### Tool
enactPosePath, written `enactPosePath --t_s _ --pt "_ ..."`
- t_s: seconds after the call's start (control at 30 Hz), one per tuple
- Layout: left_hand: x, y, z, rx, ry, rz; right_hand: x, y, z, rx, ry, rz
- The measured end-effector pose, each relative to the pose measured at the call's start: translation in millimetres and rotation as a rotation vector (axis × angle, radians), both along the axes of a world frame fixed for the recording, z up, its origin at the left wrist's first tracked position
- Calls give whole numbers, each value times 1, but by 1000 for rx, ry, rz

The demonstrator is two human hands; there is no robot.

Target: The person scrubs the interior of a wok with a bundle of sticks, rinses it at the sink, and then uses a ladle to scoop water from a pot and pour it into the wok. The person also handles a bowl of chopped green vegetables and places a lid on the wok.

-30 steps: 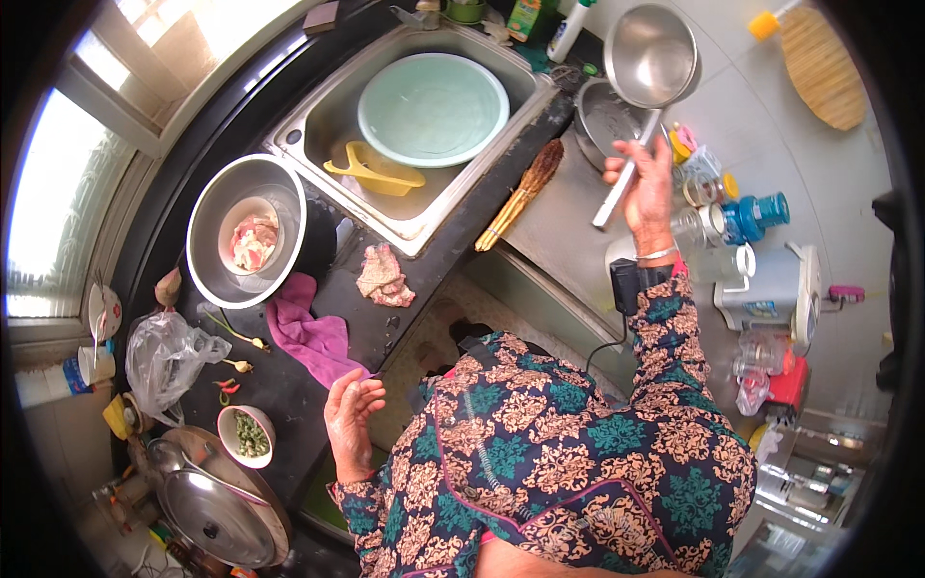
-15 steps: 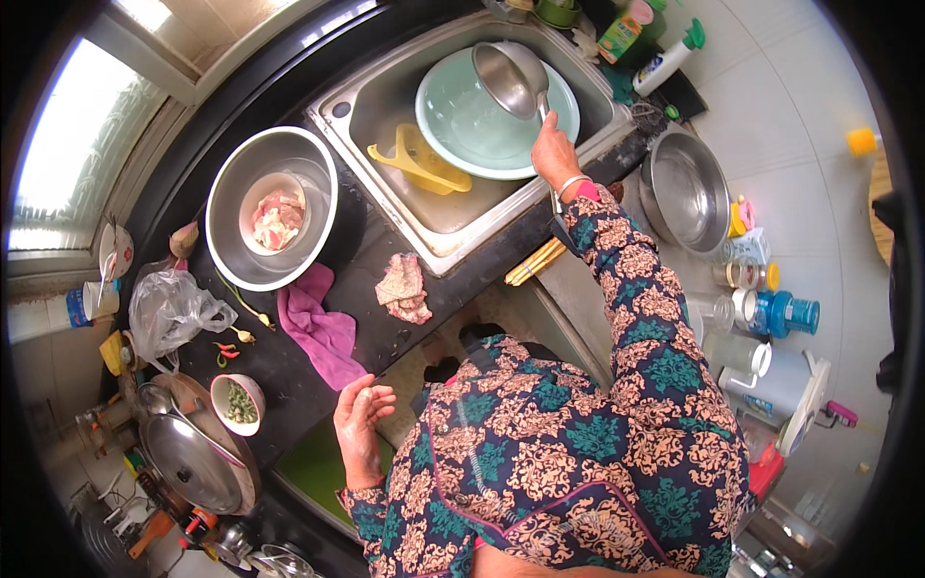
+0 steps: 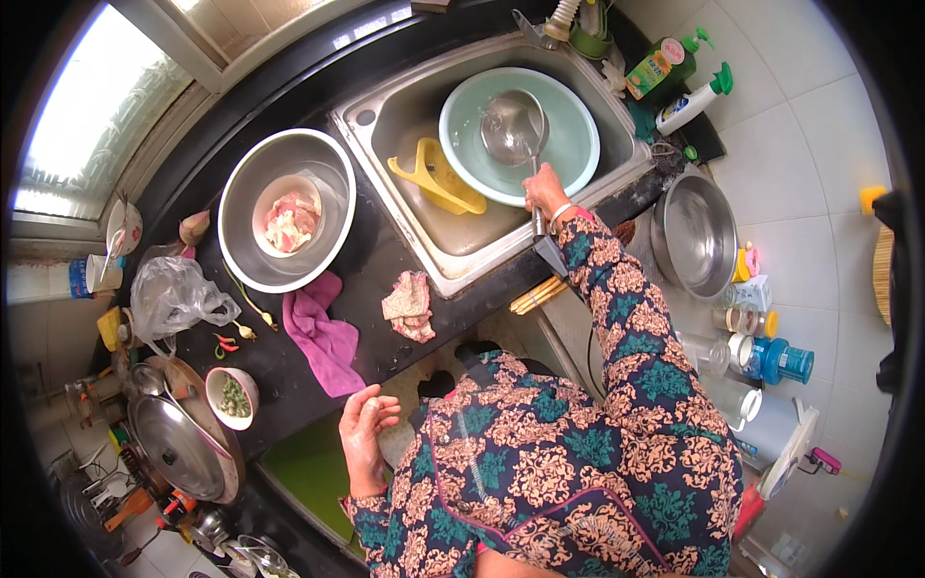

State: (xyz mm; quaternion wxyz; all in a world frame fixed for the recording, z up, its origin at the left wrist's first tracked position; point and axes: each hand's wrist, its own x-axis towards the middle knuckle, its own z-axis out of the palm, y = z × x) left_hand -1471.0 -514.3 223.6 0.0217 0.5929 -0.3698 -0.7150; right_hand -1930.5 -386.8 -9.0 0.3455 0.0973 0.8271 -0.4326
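Our right grip (image 3: pixel 547 193), the nearer one, clenches a steel dipper (image 3: pixel 514 129) pointing lengthwise ahead of it, over or in the mint basin (image 3: pixel 574 120), our left grip (image 3: pixel 363 433) empty and loosely curled.

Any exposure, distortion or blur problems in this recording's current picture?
Head view, left: the window is largely washed out to white; head view, rim: black surrounds the circular image, and the counter's back edge bows; head view, upper middle: the ladle and green basin are easily made out, though slight blur is hard to judge.
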Motion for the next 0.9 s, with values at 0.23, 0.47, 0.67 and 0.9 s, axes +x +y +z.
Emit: enactPosePath --t_s 0.23,0.47,0.67,0.9 --pt "8 0 5 1 32 -55 22 6 40 -762 -614 -502" --pt "29 3 10 7 38 -115 49 32 84 -1060 -848 -684" --pt "54 4 8 13 41 -166 65 40 115 -1061 -640 -503" --pt "84 4 10 23 32 -193 87 41 201 -1058 -669 -337"
